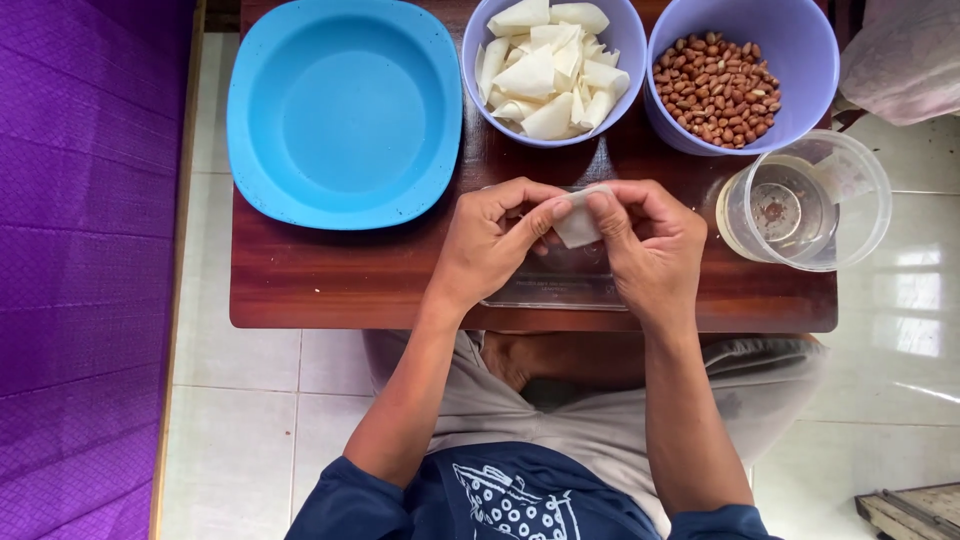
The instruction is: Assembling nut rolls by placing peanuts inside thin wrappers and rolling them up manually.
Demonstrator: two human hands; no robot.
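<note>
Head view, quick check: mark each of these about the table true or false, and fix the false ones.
1. Both hands pinch one small white wrapper piece between their fingers. True: left hand and right hand meet on it.
2. The blue plate is full of peanuts. False: nothing lies on it; the peanuts sit in the right purple bowl.
3. The left purple bowl holds folded white wrapper pieces. True.
4. The clear cup stands left of the plate. False: it stands at the table's right end, below the peanut bowl.
</note>
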